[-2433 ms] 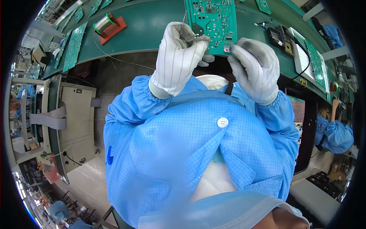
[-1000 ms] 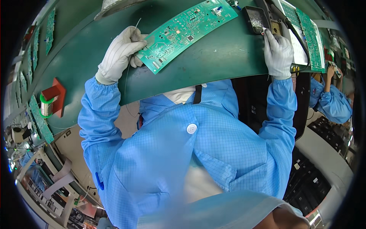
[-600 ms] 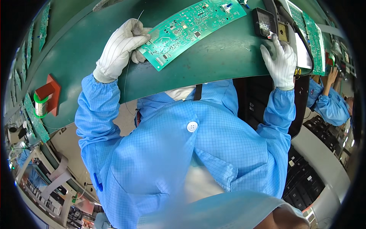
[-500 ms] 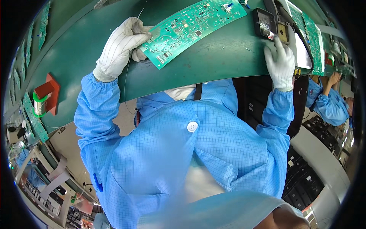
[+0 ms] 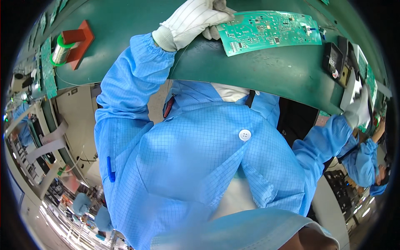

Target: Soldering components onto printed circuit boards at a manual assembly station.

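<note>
My left hand [image 5: 196,21], in a white striped glove, is closed at the left end of a long green circuit board [image 5: 271,34]. A thin wire [image 5: 178,62] trails from that hand down past the table edge; its other end is hidden. At the far right, my gloved right hand [image 5: 357,111] is beside a black stand [image 5: 343,62] with a small tray [image 5: 333,60] and a sponge well. A dark cable [image 5: 370,109] runs by the hand. Its fingers are blurred, and what they hold, if anything, does not show.
A green-rimmed wire spool [image 5: 61,52] sits on a red holder [image 5: 81,43] on the left of the green table [image 5: 125,54]. More circuit boards [image 5: 48,68] stand at the left edge. Another person's blue sleeve [image 5: 361,160] shows at the far right.
The view has swung, shifting the table and board within it. My right hand has gone from the small tray to the stand's right side. My left hand keeps hold of the board.
</note>
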The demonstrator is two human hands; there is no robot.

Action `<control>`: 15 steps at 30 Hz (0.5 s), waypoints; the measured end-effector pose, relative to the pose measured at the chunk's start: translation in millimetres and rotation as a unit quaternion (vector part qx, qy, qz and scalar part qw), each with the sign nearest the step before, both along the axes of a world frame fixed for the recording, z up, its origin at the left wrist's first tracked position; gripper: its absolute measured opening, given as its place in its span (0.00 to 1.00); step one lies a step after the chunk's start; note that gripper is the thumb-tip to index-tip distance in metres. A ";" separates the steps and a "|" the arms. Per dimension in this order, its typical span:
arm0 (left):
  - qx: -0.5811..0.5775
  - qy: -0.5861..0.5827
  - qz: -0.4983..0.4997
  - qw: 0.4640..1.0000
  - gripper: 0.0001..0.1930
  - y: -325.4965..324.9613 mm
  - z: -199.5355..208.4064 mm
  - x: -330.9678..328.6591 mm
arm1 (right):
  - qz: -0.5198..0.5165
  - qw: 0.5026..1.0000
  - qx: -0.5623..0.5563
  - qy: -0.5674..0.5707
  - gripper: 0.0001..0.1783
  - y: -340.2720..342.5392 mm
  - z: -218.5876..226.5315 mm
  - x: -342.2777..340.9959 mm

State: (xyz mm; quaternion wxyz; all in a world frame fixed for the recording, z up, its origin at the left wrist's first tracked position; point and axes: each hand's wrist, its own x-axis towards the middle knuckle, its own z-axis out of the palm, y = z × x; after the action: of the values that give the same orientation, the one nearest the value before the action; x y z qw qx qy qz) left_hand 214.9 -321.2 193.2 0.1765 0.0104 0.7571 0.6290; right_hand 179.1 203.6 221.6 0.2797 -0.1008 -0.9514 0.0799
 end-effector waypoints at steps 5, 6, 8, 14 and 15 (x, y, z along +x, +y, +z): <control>-0.009 0.000 0.008 1.000 0.15 0.3 0.1 0.2 | 0.108 0.935 -0.248 0.231 0.11 -86.9 -9.9 57.1; -0.016 -0.014 0.017 1.000 0.15 0.9 0.9 0.1 | 0.196 0.904 -0.301 0.233 0.10 -112.1 -17.8 70.6; -0.015 -0.020 0.015 1.000 0.15 1.4 2.4 0.1 | 0.306 0.864 -0.369 0.150 0.15 -161.3 -31.8 98.7; 0.016 -0.011 0.004 1.000 0.16 -0.6 -3.1 0.4 | 0.506 0.813 -0.281 0.066 0.12 -244.6 -36.7 111.7; 0.016 -0.013 0.001 1.000 0.16 -1.1 -4.5 0.1 | 0.520 0.806 -0.262 0.109 0.13 -250.8 -37.5 107.7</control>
State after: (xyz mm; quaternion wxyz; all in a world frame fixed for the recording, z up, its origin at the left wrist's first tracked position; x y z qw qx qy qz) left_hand 215.0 -322.3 188.6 0.1851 0.0040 0.7443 0.6417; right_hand 286.8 -47.2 184.0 0.2613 0.3484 -0.7676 0.4702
